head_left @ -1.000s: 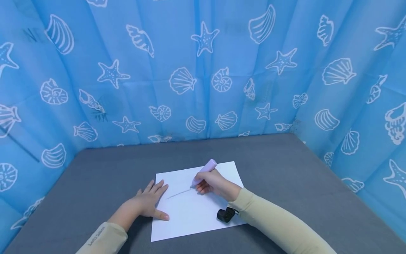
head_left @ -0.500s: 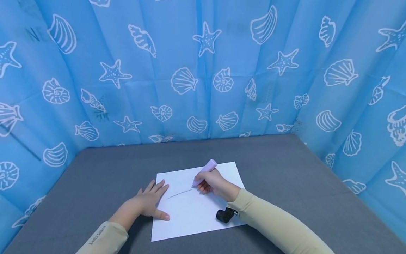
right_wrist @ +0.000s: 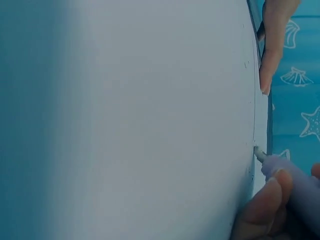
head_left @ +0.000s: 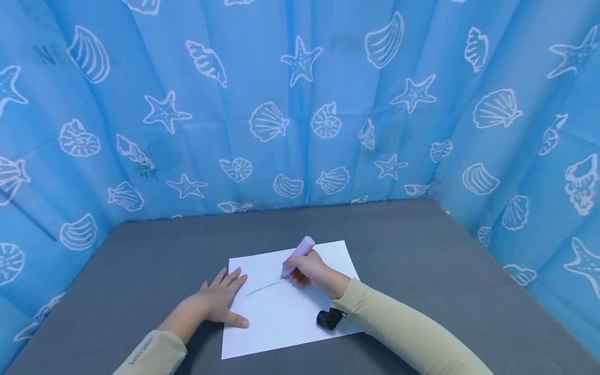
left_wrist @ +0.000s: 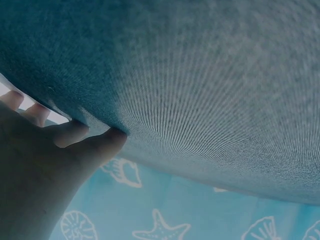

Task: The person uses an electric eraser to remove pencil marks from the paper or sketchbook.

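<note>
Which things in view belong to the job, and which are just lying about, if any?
Job:
- purple pen, gripped by the right hand
- white paper, left hand at its left edge
- thin line on the paper

Not the job (setting, nothing visibly loose):
- grey tabletop
- blue shell-print curtain
- black device by the right wrist

Head view: set high, facing forward and down; takes in paper (head_left: 272,333), grey surface (head_left: 398,234), patterned curtain (head_left: 300,140). Left wrist view: low, very near the surface, inverted, facing past the left hand (left_wrist: 45,165) to the curtain. Right wrist view: close over the paper, turned sideways. Common to both wrist views: left hand, curtain.
</note>
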`<state>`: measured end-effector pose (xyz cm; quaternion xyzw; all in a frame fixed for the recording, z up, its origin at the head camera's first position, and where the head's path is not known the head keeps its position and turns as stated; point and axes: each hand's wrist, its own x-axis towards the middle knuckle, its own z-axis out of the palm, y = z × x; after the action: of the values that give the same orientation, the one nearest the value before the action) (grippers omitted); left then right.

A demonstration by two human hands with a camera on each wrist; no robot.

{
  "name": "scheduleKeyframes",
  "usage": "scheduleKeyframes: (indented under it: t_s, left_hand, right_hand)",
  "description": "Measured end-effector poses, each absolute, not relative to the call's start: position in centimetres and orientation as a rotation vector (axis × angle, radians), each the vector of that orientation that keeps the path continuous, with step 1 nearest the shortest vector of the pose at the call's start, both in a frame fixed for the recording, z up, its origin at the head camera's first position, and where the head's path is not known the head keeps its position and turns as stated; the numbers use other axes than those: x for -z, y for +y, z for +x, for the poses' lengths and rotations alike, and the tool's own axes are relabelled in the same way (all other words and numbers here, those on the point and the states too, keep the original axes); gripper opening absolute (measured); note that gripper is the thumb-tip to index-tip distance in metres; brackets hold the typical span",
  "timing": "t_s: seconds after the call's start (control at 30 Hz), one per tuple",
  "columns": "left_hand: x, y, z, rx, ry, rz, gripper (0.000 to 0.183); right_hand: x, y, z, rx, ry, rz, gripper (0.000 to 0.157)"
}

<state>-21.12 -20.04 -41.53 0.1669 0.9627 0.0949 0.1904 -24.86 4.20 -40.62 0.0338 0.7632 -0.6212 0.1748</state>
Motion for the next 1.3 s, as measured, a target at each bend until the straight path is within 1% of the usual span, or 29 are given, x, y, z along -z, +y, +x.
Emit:
scheduleKeyframes:
  t_s: [0.3, 0.47, 0.8, 1.1, 1.3]
  left_hand:
    - [41.8, -20.1, -21.3, -0.275, 2.704, 0.475, 0.120]
    - [41.7, -20.2, -21.3, -0.276, 2.705, 0.481, 0.121]
    - [41.9, -20.3, -21.2, -0.279, 2.703, 0.473, 0.122]
    - [40.5, -19.7, -20.7, -0.224, 2.697, 0.467, 0.114]
    - [40.8, -19.8, -20.8, -0.197, 2.692, 0.451, 0.114]
  right_hand:
    - [40.5, 4.3, -24.9, 1.745, 2.157, 0.106, 0.018]
    - [40.4, 4.4, -25.0, 1.726, 2.134, 0.084, 0.015]
    - [40.5, 4.5, -25.2, 1.828, 2.004, 0.107, 0.018]
    - [40.6, 4.2, -24.6, 1.871, 2.064, 0.148, 0.018]
    - [40.7, 4.1, -24.7, 1.773, 2.102, 0.103, 0.013]
